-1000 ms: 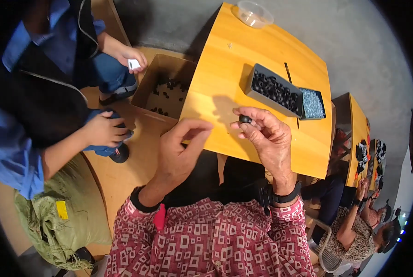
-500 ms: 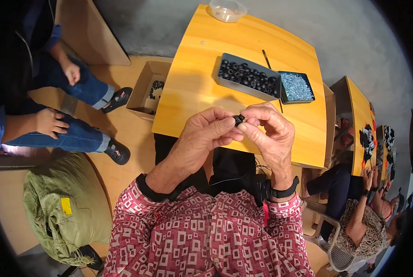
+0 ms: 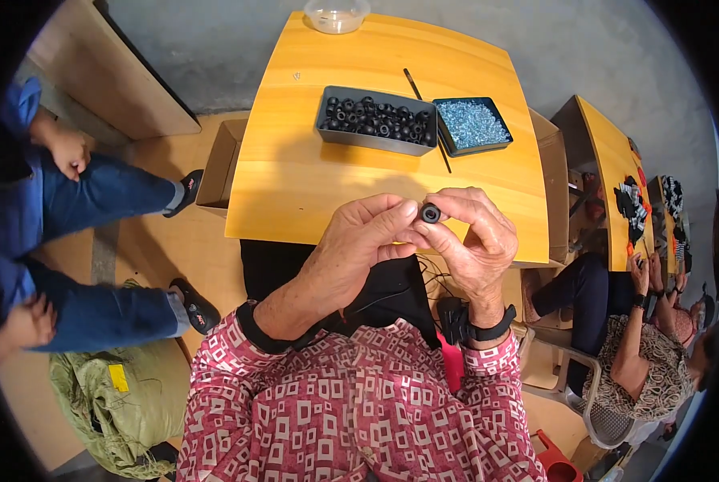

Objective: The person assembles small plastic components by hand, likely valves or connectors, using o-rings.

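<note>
A small round black part with a ring-like face and a hollow centre is between the fingertips of my right hand, pinched by thumb and forefinger. Right beside it, my left hand has thumb and fingers pressed together, its thumb tip close to the part. Whatever those left fingers hold is hidden. Both hands are raised over the front edge of the yellow table. Beyond them a grey rectangular tray holds many similar black parts. Adjoining it, a dark shallow tray is full of small pale-blue translucent pieces.
A thin black stick lies partly behind the trays. At the far edge stands a clear plastic bowl. Left of the table are a cardboard box, a seated person's legs and a green sack. Other people sit at the right.
The black part has been turned so its ring-like face shows. My hands have stayed close together. The view has shifted, moving the table and trays leftward in the picture.
</note>
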A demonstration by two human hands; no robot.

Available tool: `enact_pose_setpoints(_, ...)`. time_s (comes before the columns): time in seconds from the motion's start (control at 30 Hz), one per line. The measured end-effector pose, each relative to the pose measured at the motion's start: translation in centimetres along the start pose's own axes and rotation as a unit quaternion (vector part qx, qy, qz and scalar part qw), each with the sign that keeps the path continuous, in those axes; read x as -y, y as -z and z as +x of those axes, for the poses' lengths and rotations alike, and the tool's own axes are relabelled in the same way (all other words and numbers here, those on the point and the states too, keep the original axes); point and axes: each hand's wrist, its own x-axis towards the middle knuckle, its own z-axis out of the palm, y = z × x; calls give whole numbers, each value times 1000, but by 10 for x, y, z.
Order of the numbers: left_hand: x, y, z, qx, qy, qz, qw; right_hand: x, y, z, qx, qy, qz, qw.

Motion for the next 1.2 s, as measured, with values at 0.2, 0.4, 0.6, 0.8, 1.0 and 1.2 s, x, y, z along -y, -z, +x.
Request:
enact_pose_setpoints(0.2,3,-5,2,7,-14,25,1000,1,6,-1,-5,16,-13,1000)
enact_pose_setpoints(0.4,11,5,-2,-6,-30,30,999,4,1,-1,20,30,-48,998)
enact_pose_setpoints(0.6,-10,38,-10,-114,-81,92,986,3,-14,9,71,53,-61,994)
enact_pose_setpoints(0.8,-82,140,-24,-288,-209,113,928,-47,31,23,69,-150,-59,984)
enact_pose_setpoints(1.0,-96,258,-13,-384,-163,134,899,-91,52,45,2,-245,-4,970)
enact_pose_setpoints(1.2,-91,272,0,-453,-142,244,845,-87,23,65,48,-163,-100,980)
